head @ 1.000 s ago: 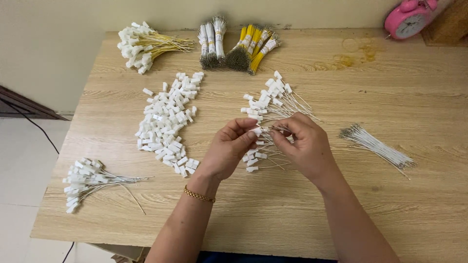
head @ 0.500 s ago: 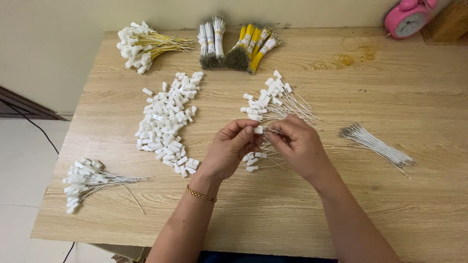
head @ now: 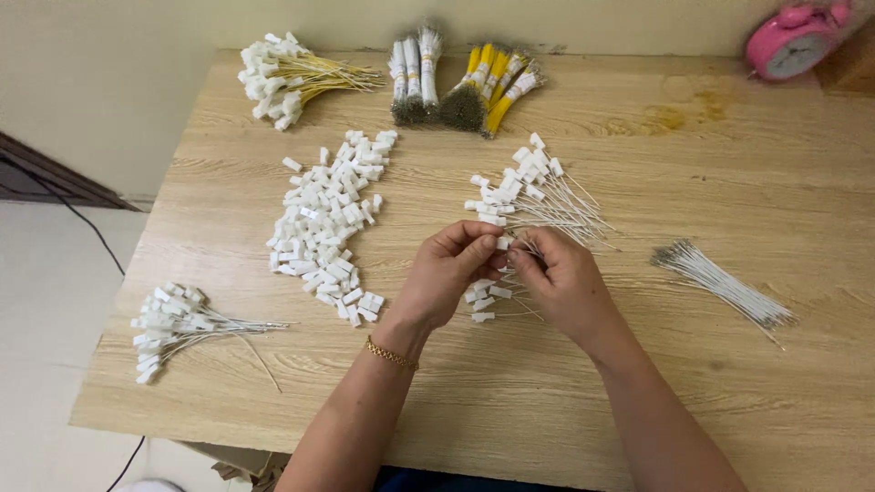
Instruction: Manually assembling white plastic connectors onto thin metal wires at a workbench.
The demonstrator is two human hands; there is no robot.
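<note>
The left hand (head: 451,273) and the right hand (head: 556,278) meet fingertip to fingertip just above the pale wooden desk (head: 638,401). Between them the left thumb and forefinger pinch a small white plastic connector block (head: 502,243), and the right hand's fingers are closed narrowly around thin white wires (head: 521,248) that run into it; how many wires cannot be told.

The grip on so small a piece is slight, so the block could slip and drop into the loose assembled pieces (head: 488,301) lying directly under the hands, where it would be hard to tell from the rest. A thin wire held near its end could also bend or miss the opening if pushed at an angle.

Just beyond the hands lies a fanned pile of white blocks with wires attached (head: 533,191); a forearm or wrist sweeping across could tangle it. To the left, the heap of loose white blocks (head: 330,223) could scatter if nudged. The bundle of bare white wires (head: 725,287) to the right lies well apart and is less exposed.
</note>
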